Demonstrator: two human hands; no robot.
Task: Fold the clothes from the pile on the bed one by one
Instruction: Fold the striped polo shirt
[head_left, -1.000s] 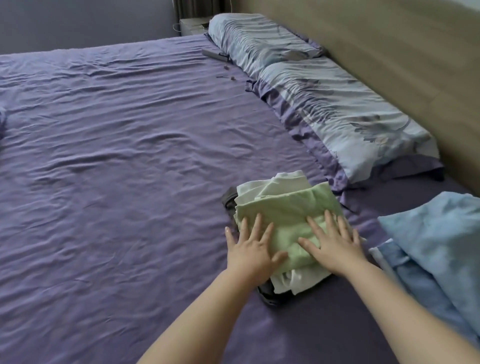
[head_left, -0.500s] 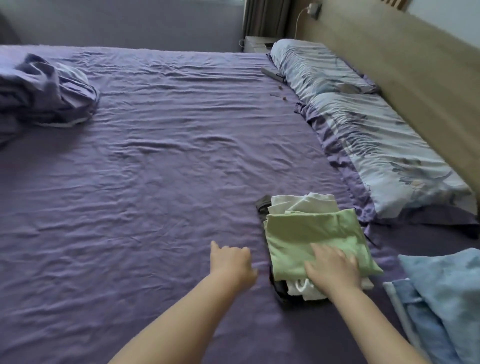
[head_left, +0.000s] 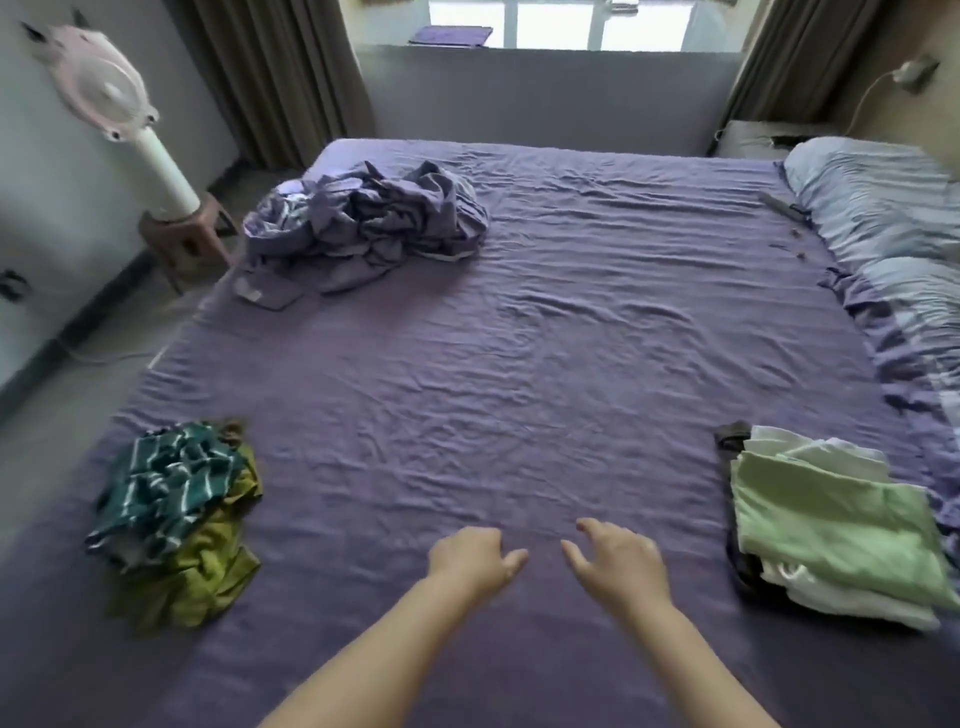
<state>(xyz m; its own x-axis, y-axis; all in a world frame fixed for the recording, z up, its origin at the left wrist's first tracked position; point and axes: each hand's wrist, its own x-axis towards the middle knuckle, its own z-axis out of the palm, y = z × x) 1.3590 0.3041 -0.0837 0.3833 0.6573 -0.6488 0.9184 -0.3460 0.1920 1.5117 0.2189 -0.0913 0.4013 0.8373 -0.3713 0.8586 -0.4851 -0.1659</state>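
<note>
A small pile of unfolded clothes lies at the bed's near left: a teal striped garment (head_left: 166, 483) on top of an olive-green one (head_left: 202, 566). At the near right sits a stack of folded clothes, with a light green piece (head_left: 826, 514) on top, white pieces (head_left: 852, 597) and a dark one beneath. My left hand (head_left: 470, 561) and my right hand (head_left: 621, 564) hover over the purple sheet (head_left: 519, 389) between the two, both empty with loosely bent fingers.
A crumpled lilac blanket (head_left: 363, 223) lies at the far left of the bed. Pillows (head_left: 883, 208) line the right side. A pink fan (head_left: 109, 98) stands on a stool (head_left: 182, 239) left of the bed. Curtains and a window are behind.
Both hands have come off the light green folded piece and moved left over the bare sheet. My view has swung left, bringing the unfolded pile into sight.
</note>
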